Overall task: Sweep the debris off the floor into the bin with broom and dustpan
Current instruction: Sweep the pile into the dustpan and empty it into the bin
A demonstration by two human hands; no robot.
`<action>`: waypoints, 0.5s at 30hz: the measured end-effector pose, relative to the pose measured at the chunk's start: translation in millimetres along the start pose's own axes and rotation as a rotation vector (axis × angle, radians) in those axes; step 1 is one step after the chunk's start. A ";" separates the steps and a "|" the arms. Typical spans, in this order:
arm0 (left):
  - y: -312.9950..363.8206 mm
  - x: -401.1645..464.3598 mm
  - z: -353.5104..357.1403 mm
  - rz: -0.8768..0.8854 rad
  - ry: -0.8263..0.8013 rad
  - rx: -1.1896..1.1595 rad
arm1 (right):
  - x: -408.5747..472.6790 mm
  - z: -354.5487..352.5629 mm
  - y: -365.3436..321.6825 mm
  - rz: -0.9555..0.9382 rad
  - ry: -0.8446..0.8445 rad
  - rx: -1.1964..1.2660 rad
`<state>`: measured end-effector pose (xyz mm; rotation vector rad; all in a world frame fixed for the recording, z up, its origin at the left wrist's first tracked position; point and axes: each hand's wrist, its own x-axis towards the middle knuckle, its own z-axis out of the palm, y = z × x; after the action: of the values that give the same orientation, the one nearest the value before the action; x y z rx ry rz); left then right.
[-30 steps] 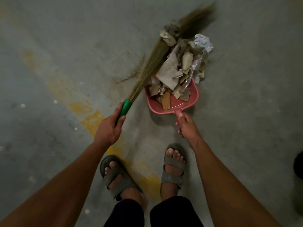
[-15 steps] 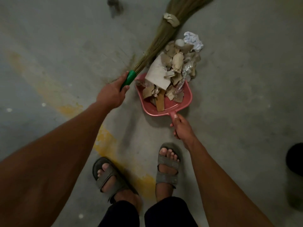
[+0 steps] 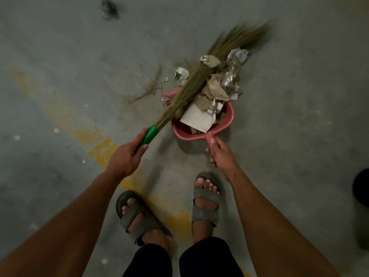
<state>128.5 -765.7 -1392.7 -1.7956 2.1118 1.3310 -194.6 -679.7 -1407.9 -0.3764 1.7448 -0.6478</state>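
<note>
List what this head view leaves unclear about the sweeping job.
- Broom tips: motion-blurred.
- Dustpan floor and front lip: buried under the debris and bristles.
- Dark object at the right edge: cut off; bin or not, unknowable.
- Dustpan handle: mostly inside the right hand.

Pink dustpan piled with tan, brown and white paper scraps, and across it an olive-straw broom with a bright green handle. Grey concrete floor carries a worn yellow painted stripe running from far left to near centre, flecked with white spots. Grey strapped sandals under black trouser legs.
</note>
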 end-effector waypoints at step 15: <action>77.6 -7.3 -30.2 -0.162 0.212 -0.223 | -71.9 -27.8 -7.0 -0.070 0.059 0.102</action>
<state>80.2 -783.4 -1326.8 -2.2341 1.9223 1.4400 -202.4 -638.5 -1342.9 -0.3513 1.7522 -0.8020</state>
